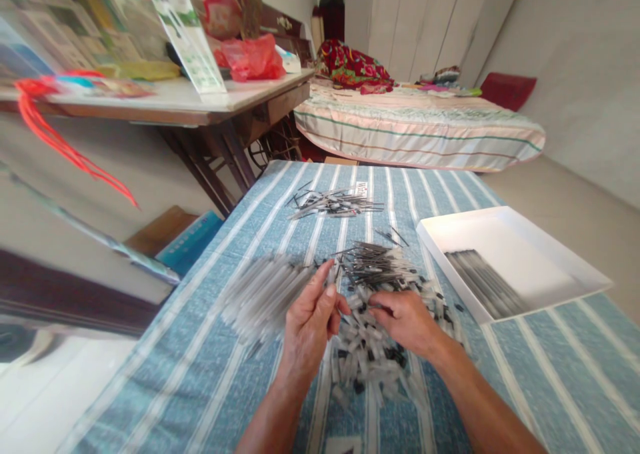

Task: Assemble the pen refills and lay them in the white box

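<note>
My left hand (pixel 315 311) is closed, thumb and index finger pinching a small translucent plastic piece (pixel 331 276), most of it hidden by the fingers. At the heap of short translucent and black pen caps (pixel 370 361) is my right hand (pixel 407 321). Its fingertips are pressed together, and what they may hold is hidden. Left of my left hand lies a blurred pile of clear pen barrels (pixel 265 291). Just beyond my hands rests a bunch of thin dark pen refills (pixel 375 264) with pale ends.
More refills (pixel 335 203) lie at the far end of the striped tablecloth (pixel 200 347). A white open box (pixel 540 254) on the right holds a row of dark pens (pixel 485 284). A cluttered side table (pixel 240 97) stands at left, a bed (pixel 415 124) behind.
</note>
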`<state>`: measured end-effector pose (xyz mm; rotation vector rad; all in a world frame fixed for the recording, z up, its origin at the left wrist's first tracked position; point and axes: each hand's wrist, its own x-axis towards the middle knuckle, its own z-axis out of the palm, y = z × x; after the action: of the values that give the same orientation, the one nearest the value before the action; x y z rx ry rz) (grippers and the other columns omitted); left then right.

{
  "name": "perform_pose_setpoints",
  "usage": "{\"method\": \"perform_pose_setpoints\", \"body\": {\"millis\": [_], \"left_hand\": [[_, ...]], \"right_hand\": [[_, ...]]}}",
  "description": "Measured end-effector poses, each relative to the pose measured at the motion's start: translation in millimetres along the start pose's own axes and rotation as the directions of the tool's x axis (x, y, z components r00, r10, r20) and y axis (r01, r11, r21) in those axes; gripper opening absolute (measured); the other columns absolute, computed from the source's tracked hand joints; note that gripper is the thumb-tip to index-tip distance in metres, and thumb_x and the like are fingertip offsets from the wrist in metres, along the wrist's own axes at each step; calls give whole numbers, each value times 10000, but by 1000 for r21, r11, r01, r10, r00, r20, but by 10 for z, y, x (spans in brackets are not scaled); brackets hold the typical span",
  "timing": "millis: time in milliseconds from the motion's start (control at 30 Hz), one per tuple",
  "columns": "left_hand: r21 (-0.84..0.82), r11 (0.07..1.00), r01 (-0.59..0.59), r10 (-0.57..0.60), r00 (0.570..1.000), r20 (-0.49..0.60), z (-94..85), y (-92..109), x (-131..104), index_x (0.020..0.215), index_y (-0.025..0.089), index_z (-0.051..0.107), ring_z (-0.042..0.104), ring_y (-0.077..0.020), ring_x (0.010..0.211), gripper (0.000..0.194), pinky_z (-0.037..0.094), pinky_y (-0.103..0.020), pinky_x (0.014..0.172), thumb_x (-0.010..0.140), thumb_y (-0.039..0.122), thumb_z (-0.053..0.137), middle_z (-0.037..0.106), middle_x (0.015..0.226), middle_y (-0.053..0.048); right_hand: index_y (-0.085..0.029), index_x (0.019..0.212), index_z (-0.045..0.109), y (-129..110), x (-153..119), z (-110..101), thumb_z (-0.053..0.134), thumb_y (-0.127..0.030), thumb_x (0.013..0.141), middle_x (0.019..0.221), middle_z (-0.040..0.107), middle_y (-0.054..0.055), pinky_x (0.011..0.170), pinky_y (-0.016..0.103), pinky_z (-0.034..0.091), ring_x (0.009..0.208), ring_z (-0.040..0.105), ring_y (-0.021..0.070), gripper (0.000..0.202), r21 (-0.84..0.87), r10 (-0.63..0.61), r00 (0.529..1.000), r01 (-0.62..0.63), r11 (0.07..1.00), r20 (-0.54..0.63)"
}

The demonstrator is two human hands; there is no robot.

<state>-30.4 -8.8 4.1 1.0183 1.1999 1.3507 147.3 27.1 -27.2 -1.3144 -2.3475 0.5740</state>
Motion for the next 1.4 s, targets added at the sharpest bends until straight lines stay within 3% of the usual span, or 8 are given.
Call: {"method": "perform_pose_setpoints", "body": {"millis": [167, 400, 533, 700, 867, 1000, 1233, 1400], "left_hand": [[-8, 1000, 9, -9, 1000, 13, 12, -3, -3, 1313, 240, 415, 402, -43, 346, 529, 282, -164, 339, 811, 366, 522, 593, 601, 22], [-9, 1000, 19, -19, 1000, 10, 29, -1, -4, 1232, 221, 494, 443, -53, 337, 476, 303, -165, 310, 782, 363, 551, 611, 639, 11], [-7, 1000, 9, -9, 1000, 15, 31, -10, -2, 1203, 220, 500, 453, -54, 347, 429, 316, -165, 315, 794, 343, 544, 610, 662, 12], [-19, 1000, -6, 6, 1000, 25, 42, -18, 2, 1182, 195, 487, 454, -54, 358, 417, 331, -169, 324, 789, 321, 548, 594, 674, 17], [1, 999, -41, 41, 999, 10, 36, -33, 15, 1131, 168, 507, 470, -56, 384, 378, 354, -176, 352, 781, 303, 555, 596, 678, 16], [-6, 998, -58, 58, 998, -25, 7, -39, 45, 1119, 174, 502, 489, -64, 419, 358, 371, -180, 378, 778, 272, 552, 600, 690, 15], [-12, 999, -32, 32, 999, -19, 18, -33, 45, 1100, 174, 501, 488, -69, 430, 335, 355, -178, 380, 776, 248, 545, 597, 682, 17], [12, 1000, 10, -10, 1000, -22, 43, -37, 41, 1084, 174, 506, 478, -64, 415, 341, 333, -177, 371, 759, 259, 558, 598, 679, 21]], "right_hand": [[-211, 699, 631, -66, -79, -74, 548, -245, 760, 515, 524, -47, 486, 191, 278, 499, 459, 100, 108, 76, 10, 985, -23, 997, 170], [-199, 655, 615, -58, -108, -53, 578, -278, 743, 486, 480, -52, 468, 188, 256, 478, 409, 94, 124, 95, 16, 978, -37, 995, 208], [-195, 645, 601, 25, -90, -29, 505, -304, 809, 502, 503, -42, 481, 192, 273, 495, 458, 99, 218, 80, 80, 987, -92, 993, 138], [-222, 763, 631, 202, -11, -11, 488, -278, 818, 591, 613, -16, 521, 213, 315, 552, 561, 133, 164, -66, 208, 977, -211, 975, -50], [-249, 825, 646, 304, 86, -15, 513, -269, 813, 650, 670, -1, 510, 232, 314, 579, 600, 161, 135, -226, 194, 967, -229, 947, -165], [-253, 799, 652, 316, 95, -44, 528, -252, 810, 677, 685, 0, 519, 233, 324, 600, 609, 159, 125, -259, 199, 967, -236, 937, -159], [-267, 940, 645, 300, 77, -144, 464, -298, 836, 815, 709, 17, 573, 245, 350, 738, 644, 188, 211, -329, 347, 935, -349, 877, -69], [-293, 992, 630, 241, 75, -145, 430, -311, 849, 865, 710, 18, 610, 252, 362, 784, 647, 195, 247, -365, 326, 945, -308, 879, -11]]}}
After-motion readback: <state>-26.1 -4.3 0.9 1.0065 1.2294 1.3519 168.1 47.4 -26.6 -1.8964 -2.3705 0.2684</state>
